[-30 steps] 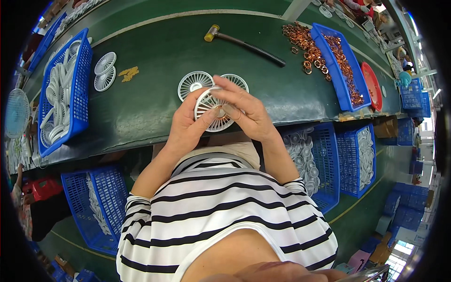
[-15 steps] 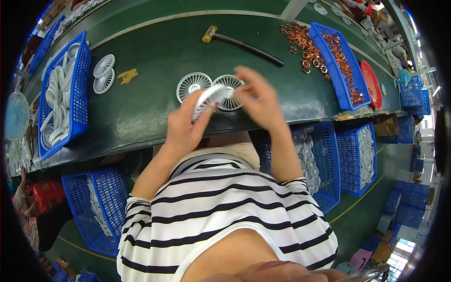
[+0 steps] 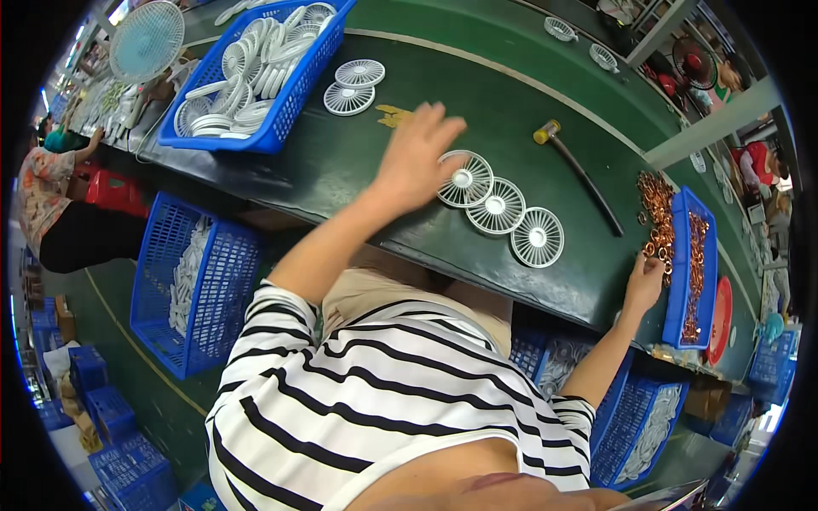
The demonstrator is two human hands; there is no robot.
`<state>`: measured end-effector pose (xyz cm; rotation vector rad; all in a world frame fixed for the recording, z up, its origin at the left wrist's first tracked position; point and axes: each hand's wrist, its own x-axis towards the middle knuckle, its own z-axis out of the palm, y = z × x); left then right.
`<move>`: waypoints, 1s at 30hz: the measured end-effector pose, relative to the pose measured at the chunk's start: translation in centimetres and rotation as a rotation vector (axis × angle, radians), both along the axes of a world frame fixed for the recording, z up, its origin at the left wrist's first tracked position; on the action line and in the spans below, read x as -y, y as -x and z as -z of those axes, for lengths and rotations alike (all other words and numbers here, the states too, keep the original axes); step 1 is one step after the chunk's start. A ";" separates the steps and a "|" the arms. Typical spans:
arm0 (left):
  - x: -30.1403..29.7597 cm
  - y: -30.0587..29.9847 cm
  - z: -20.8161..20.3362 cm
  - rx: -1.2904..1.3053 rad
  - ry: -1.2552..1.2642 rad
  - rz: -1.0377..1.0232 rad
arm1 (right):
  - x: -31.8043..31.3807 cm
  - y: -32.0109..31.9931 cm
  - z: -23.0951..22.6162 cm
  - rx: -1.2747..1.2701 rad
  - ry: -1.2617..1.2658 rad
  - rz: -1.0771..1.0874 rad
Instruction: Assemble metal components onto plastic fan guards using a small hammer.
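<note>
Three white discs (image 3: pixel 496 205) lie beside the spread left grip (image 3: pixel 416 162); right grip (image 3: pixel 645 283), closure unclear, at copper rings (image 3: pixel 656 204), probably best pinched singly

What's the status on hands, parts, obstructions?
Left grip open, by three white discs. Right grip at copper rings, hold unclear. Hammer clear of both.

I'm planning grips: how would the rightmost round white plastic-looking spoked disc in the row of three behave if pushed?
That white disc would probably slide rather than roll, lying flat. Its open gaps suggest lightness; its thin spokes may be fragile.
</note>
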<state>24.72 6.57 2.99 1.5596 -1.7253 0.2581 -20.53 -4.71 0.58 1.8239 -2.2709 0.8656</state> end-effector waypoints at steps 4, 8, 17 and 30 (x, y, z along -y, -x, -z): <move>5.5 -8.1 0.1 0.121 0.075 -0.427 | 1.4 2.3 1.0 -0.175 0.049 -0.154; 8.2 -13.5 0.8 -0.076 -0.397 -0.879 | 1.2 1.0 0.8 -0.190 -0.067 -0.134; 8.7 -14.4 2.9 0.012 -0.282 -0.754 | 0.6 -0.8 0.1 -0.076 0.013 -0.136; 1.6 -8.4 0.4 -0.079 0.049 -0.286 | -2.7 -3.4 -1.9 0.226 -0.076 -0.349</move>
